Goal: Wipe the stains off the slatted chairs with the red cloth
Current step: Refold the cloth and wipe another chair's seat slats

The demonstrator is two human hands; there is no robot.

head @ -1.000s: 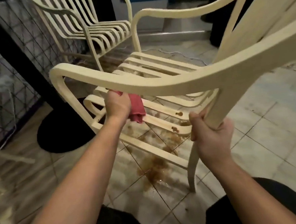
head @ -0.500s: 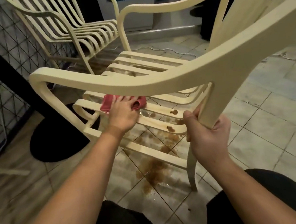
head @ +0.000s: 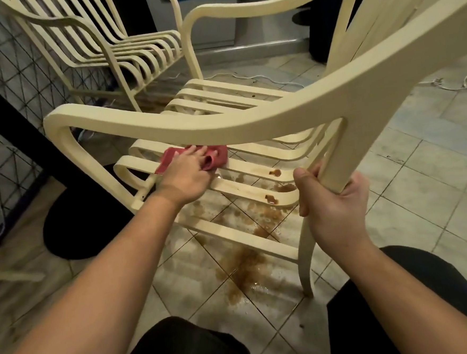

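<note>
1. Left hand point(head: 185, 174): fingers laid fairly flat, pressing the red cloth point(head: 221, 154) onto a front seat slat of the near chair point(head: 223, 122), just under its armrest
2. Right hand point(head: 333, 203): wrapped round the near chair's armrest upright, firm grasp
3. Brown stains point(head: 275, 172) on slats right of the cloth, not touching it
4. Brown puddle point(head: 246, 261) on the tiled floor point(head: 421, 191) beneath the seat
5. Second chair point(head: 124, 54) behind, upper left
</note>
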